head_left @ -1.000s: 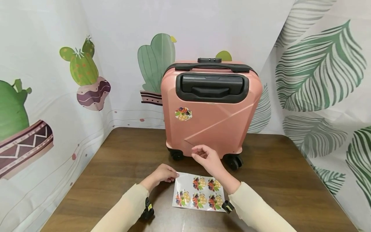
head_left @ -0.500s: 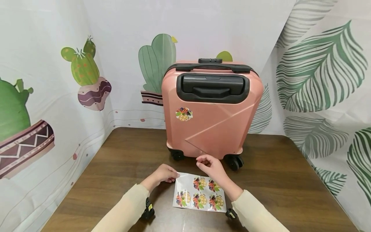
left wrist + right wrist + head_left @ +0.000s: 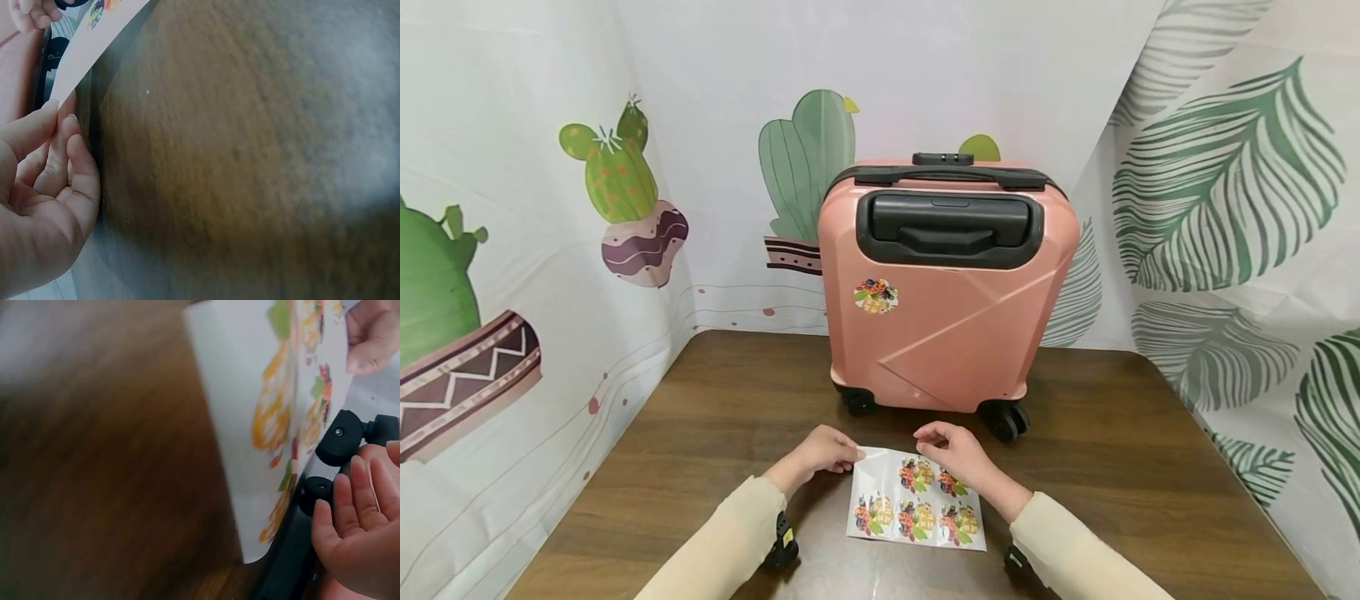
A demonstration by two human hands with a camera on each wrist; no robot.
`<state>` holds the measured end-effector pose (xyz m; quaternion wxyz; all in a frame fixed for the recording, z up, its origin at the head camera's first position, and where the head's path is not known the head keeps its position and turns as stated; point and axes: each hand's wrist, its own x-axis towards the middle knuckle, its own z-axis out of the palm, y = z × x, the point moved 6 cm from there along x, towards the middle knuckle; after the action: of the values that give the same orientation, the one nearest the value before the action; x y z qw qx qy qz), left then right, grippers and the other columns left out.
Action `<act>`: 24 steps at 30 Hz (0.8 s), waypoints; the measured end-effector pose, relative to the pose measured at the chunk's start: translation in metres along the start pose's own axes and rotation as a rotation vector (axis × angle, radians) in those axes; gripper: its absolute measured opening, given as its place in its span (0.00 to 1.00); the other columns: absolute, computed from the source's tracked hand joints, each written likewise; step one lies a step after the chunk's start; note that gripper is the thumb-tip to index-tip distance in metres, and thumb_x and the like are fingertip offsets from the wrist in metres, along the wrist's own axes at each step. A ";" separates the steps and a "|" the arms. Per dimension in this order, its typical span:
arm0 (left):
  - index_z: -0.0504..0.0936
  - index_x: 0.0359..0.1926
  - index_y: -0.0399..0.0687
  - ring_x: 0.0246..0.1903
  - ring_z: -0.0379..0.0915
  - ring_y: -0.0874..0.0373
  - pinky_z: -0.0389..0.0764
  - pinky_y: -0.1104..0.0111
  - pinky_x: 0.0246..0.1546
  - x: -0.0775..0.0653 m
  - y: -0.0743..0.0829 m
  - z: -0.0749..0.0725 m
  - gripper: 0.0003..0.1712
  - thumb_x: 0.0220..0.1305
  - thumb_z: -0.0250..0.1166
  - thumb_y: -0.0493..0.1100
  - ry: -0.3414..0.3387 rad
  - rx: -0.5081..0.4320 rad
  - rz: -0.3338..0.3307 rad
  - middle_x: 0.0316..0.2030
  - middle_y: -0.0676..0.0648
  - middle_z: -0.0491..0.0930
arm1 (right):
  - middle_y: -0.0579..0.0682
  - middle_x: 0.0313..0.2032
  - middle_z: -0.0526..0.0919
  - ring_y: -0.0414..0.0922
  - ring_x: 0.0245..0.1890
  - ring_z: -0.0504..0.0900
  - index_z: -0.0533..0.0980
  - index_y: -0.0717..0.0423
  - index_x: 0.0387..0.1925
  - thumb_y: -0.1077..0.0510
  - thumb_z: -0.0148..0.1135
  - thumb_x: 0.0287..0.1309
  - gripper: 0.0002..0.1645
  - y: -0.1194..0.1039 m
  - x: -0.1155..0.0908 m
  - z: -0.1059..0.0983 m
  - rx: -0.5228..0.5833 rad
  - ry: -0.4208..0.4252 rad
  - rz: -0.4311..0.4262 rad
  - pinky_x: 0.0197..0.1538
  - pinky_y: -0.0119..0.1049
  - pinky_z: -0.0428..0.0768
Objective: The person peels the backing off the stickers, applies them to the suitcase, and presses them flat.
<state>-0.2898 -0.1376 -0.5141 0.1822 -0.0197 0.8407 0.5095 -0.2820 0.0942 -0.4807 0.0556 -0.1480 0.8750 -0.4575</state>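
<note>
A white sticker sheet (image 3: 887,533) with several printed fruit stickers slants just above the brown table. My left hand (image 3: 822,450) pinches its far left corner; in the left wrist view, thumb and forefinger meet on the paper edge (image 3: 78,65). My right hand (image 3: 958,454) hovers over the sheet's far right edge, fingers loosely bent and nothing between them. In the right wrist view its fingers (image 3: 359,500) lie relaxed, beside the black wheels. Behind the hands stands a pink suitcase (image 3: 955,333), with one round fruit sticker (image 3: 876,297) on its left side.
The suitcase has a black recessed handle (image 3: 951,229) at the top and black wheels (image 3: 1003,419) resting on the wooden table (image 3: 722,400). A white cloth backdrop (image 3: 715,167) printed with cacti and leaves hangs around the table. Each wrist wears a small black camera (image 3: 782,542).
My right hand has drawn down and back from in front of the suitcase's lower edge to the far edge of the sheet. My left hand keeps its pinch in place.
</note>
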 end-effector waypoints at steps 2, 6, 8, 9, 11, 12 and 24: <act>0.89 0.37 0.32 0.26 0.75 0.62 0.79 0.72 0.29 0.000 0.000 0.000 0.08 0.64 0.70 0.36 0.002 0.003 -0.001 0.26 0.51 0.82 | 0.54 0.44 0.88 0.47 0.44 0.83 0.83 0.62 0.49 0.61 0.65 0.65 0.13 0.002 0.000 0.000 -0.028 -0.025 -0.012 0.47 0.37 0.80; 0.89 0.37 0.32 0.27 0.75 0.61 0.80 0.71 0.29 0.000 0.000 -0.001 0.08 0.65 0.70 0.37 0.006 0.007 0.001 0.27 0.50 0.82 | 0.55 0.46 0.88 0.51 0.48 0.84 0.82 0.63 0.51 0.60 0.64 0.65 0.15 0.006 0.001 0.001 -0.085 -0.090 -0.032 0.51 0.43 0.81; 0.89 0.37 0.32 0.26 0.75 0.62 0.80 0.71 0.29 0.001 0.000 -0.001 0.08 0.65 0.70 0.37 0.007 0.009 0.006 0.27 0.50 0.82 | 0.55 0.46 0.87 0.50 0.48 0.83 0.82 0.62 0.51 0.59 0.64 0.65 0.15 0.009 0.001 0.001 -0.112 -0.119 -0.029 0.52 0.44 0.81; 0.89 0.37 0.32 0.26 0.75 0.62 0.80 0.72 0.29 0.001 0.000 -0.001 0.08 0.65 0.70 0.36 0.006 0.006 0.005 0.27 0.50 0.82 | 0.55 0.45 0.87 0.49 0.47 0.83 0.82 0.62 0.50 0.59 0.64 0.65 0.15 0.010 0.001 0.001 -0.119 -0.131 -0.026 0.52 0.45 0.81; 0.89 0.37 0.32 0.26 0.75 0.62 0.80 0.72 0.29 0.001 0.000 -0.001 0.08 0.65 0.70 0.36 0.006 0.000 0.004 0.26 0.51 0.82 | 0.54 0.43 0.87 0.47 0.44 0.82 0.83 0.62 0.49 0.57 0.65 0.65 0.15 0.011 0.002 0.001 -0.128 -0.150 -0.036 0.49 0.43 0.82; 0.89 0.37 0.32 0.26 0.75 0.62 0.80 0.72 0.29 0.001 0.000 -0.001 0.08 0.65 0.70 0.36 0.008 0.000 0.004 0.26 0.51 0.81 | 0.54 0.43 0.87 0.45 0.43 0.82 0.83 0.61 0.48 0.57 0.65 0.64 0.15 0.011 0.002 0.000 -0.125 -0.157 -0.036 0.48 0.42 0.82; 0.88 0.37 0.31 0.26 0.75 0.61 0.80 0.71 0.29 -0.001 0.000 0.000 0.08 0.65 0.69 0.36 0.009 -0.006 0.014 0.26 0.51 0.82 | 0.50 0.37 0.85 0.41 0.37 0.76 0.84 0.62 0.45 0.56 0.72 0.61 0.15 0.017 0.009 0.005 -0.127 -0.218 0.012 0.42 0.34 0.76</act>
<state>-0.2888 -0.1378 -0.5133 0.1748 -0.0165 0.8402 0.5131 -0.2929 0.0964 -0.4967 0.1438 -0.1948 0.8920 -0.3818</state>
